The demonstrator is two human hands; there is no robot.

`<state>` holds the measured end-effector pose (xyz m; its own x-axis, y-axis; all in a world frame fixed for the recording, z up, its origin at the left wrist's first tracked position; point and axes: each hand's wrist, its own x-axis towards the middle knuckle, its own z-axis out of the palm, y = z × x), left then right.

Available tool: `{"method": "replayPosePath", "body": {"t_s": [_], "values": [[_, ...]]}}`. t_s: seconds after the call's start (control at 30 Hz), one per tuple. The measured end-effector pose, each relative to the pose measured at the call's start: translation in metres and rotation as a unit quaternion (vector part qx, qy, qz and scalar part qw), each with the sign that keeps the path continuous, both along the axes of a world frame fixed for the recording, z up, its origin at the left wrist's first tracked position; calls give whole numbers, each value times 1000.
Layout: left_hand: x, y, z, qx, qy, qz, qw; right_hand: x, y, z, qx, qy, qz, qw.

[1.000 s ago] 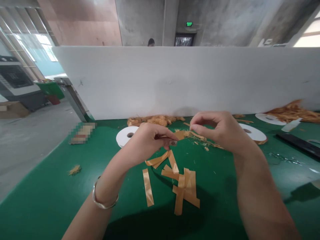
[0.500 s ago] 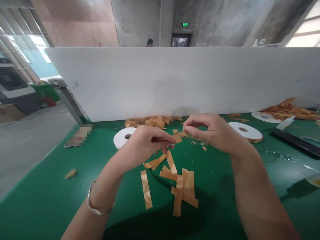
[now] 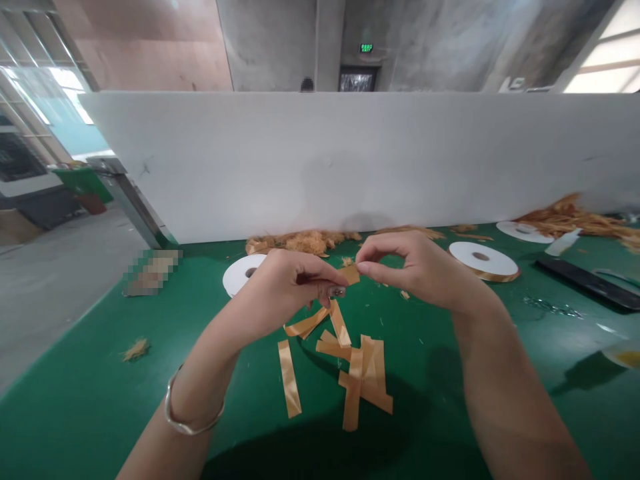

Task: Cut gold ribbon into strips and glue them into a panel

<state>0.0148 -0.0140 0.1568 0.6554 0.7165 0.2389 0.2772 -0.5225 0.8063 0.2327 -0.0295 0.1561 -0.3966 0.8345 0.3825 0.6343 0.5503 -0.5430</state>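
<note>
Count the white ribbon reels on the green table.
3. One reel lies behind the left hand, one just beyond the right hand, and one far right under loose ribbon. More may lie out of frame.

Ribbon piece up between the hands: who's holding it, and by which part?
The left hand pinches the short orange ribbon piece by its near end; the right hand has its fingertips at the far end, where the ribbon's edge is frayed.

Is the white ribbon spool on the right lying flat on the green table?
Yes, the white ribbon spool lies flat on the green table, hole upward, just beyond the right hand.
</note>
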Motion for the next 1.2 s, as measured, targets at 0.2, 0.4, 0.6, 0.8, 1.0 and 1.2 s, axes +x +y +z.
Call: {"method": "replayPosePath", "body": {"t_s": [0.2, 0.4, 0.6, 0.8, 1.0, 1.2], "values": [[-1, 0, 1, 8, 10, -9, 1000, 3, -2, 1, 10, 21, -15, 1000], [0, 1, 0, -6, 9, -14, 1000, 3, 4, -3, -18, 89, -12, 996], [-1, 3, -3, -35, -26, -24, 999, 9, 26, -21, -79, 246, 78, 963], [-1, 2, -2, -36, -27, -28, 999, 9, 34, -28, -108, 339, 113, 928], [-2, 1, -1, -31, -26, -21, 999, 8, 25, -21, -85, 261, 42, 961], [-3, 0, -1, -34, -21, -33, 999, 1, 13, -10, -53, 130, 51, 989]]}}
